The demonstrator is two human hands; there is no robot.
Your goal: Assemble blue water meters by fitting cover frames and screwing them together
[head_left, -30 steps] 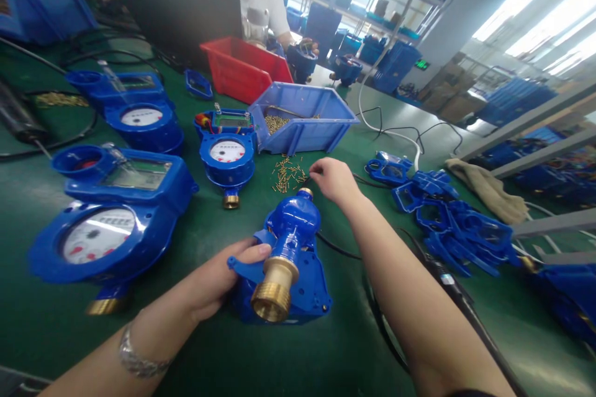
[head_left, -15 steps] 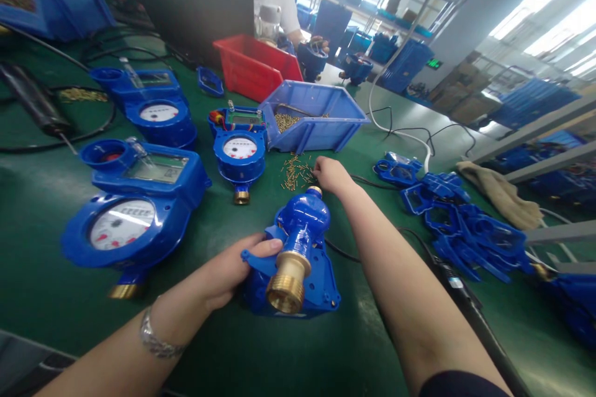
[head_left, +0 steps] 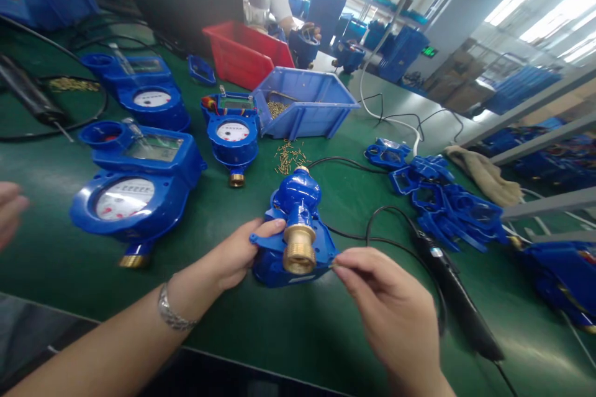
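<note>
A blue water meter [head_left: 298, 223] with a brass threaded end lies face down on the green table. My left hand [head_left: 233, 257] grips its left side, thumb on the blue flange. My right hand [head_left: 386, 307] is close in at the meter's right edge, thumb and forefinger pinched on a small screw, too small to see well. Loose brass screws [head_left: 288, 157] lie in a small pile beyond the meter.
A blue bin [head_left: 305, 113] of screws and a red bin [head_left: 242, 62] stand further back. Three finished meters [head_left: 135, 186] sit at left. Blue plastic covers [head_left: 442, 198] pile at right. An electric screwdriver [head_left: 454, 298] with its cable lies right. Another person's hand [head_left: 9, 211] shows at the left edge.
My right hand has drawn back from the screw pile to the near right edge of the meter, fingers now pinched. A hand has appeared at the left edge.
</note>
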